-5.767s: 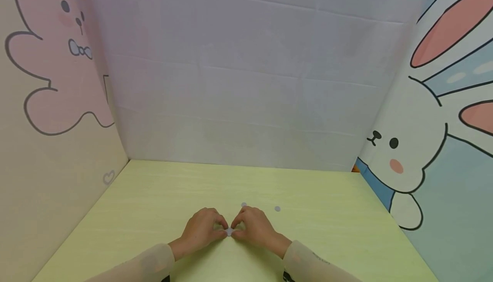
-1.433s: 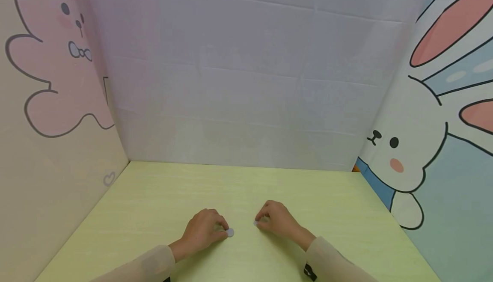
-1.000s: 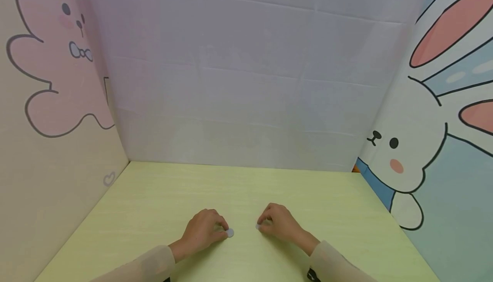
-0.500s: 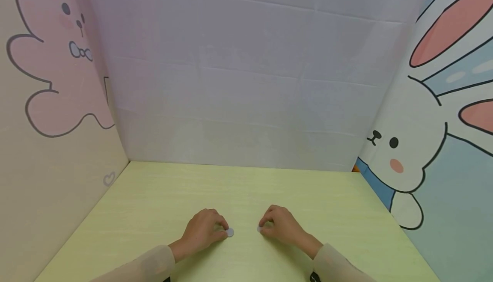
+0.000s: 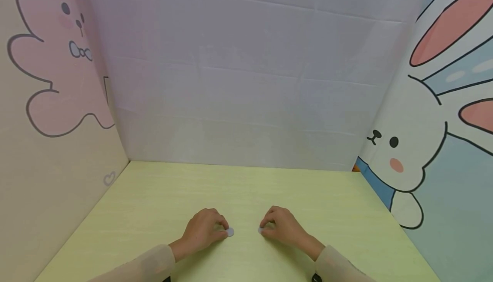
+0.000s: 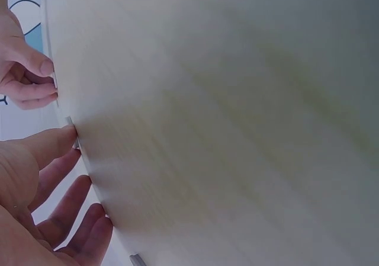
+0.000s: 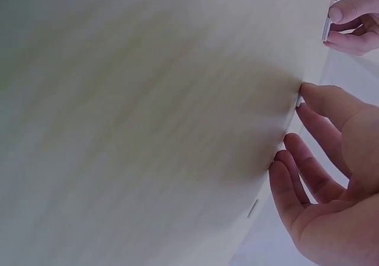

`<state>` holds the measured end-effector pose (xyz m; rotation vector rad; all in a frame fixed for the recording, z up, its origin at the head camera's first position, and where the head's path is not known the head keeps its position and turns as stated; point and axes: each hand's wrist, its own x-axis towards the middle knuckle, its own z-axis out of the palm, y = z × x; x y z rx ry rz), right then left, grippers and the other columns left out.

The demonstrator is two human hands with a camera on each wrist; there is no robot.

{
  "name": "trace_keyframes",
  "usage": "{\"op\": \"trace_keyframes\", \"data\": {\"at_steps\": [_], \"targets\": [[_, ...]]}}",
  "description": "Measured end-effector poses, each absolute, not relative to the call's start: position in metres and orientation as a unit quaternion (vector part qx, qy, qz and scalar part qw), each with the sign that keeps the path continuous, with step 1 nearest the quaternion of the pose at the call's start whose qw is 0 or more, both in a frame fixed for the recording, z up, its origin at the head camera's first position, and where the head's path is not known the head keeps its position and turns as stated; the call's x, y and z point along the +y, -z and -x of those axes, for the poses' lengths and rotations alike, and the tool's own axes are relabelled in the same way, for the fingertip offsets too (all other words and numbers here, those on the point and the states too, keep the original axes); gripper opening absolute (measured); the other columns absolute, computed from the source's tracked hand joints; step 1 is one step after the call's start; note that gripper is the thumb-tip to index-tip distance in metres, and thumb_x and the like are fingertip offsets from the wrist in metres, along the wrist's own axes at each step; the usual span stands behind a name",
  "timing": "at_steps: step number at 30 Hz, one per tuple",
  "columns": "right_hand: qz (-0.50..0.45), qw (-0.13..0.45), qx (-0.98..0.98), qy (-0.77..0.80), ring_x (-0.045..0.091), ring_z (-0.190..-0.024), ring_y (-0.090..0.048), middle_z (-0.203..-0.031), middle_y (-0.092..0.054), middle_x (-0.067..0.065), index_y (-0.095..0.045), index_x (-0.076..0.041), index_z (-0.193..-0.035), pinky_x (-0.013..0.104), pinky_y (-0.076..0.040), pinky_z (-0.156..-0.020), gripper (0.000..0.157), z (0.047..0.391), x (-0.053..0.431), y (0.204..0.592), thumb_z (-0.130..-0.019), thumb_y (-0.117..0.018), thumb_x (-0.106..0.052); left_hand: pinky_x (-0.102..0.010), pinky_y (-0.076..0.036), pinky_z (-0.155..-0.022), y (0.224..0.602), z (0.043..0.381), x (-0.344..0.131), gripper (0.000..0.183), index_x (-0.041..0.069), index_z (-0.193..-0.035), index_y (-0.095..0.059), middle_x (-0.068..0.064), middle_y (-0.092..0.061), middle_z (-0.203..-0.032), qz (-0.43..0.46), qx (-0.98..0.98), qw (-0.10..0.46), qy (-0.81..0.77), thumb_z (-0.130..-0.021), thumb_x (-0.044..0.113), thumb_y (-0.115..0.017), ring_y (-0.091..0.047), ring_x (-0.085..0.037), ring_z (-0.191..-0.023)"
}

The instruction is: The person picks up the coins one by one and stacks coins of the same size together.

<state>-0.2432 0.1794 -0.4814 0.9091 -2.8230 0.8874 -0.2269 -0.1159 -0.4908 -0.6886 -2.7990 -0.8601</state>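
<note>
In the head view, my left hand (image 5: 205, 230) pinches the left edge of a small silvery disc (image 5: 230, 232) at the table surface. A short gap to its right, my right hand (image 5: 284, 227) pinches another small silvery disc (image 5: 259, 230), partly covered by thumb and fingertip. Seen edge-on in the right wrist view, the right hand's disc (image 7: 298, 101) is thin, and the left hand's disc (image 7: 327, 28) shows farther off. The other fingers of both hands curve down to the table. Whether the discs are coins, I cannot tell.
A pale yellow-green table (image 5: 192, 188) lies under both hands. In the right wrist view, a thin flat piece (image 7: 253, 208) lies beyond the right fingers; a grey piece (image 6: 137, 260) shows past the left fingers. Cloth walls with cartoon animals enclose the back and sides.
Earlier both hands met at one disc, with two discs lying beyond. My right hand has since moved right, holds a disc, and has drifted slightly nearer over the last second. The left hand barely moved.
</note>
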Motion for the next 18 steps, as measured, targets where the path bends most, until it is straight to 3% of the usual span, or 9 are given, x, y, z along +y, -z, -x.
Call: {"op": "trace_keyframes", "data": {"at_steps": [18], "targets": [[-0.296,0.005,-0.908,-0.298,0.015,-0.094,-0.064,-0.099,-0.069,-0.005,-0.085,-0.015,-0.091,0.033,-0.056,-0.084,0.005,0.2418,0.1857,0.4811,-0.088,-0.088,-0.015,-0.034,-0.054,-0.074,0.491,0.2271,-0.116,0.013,0.025,-0.088,-0.083,0.011,-0.072,-0.093,0.23,-0.928,0.065,0.285,-0.081,0.027,-0.094,-0.062,-0.013,-0.088]]}}
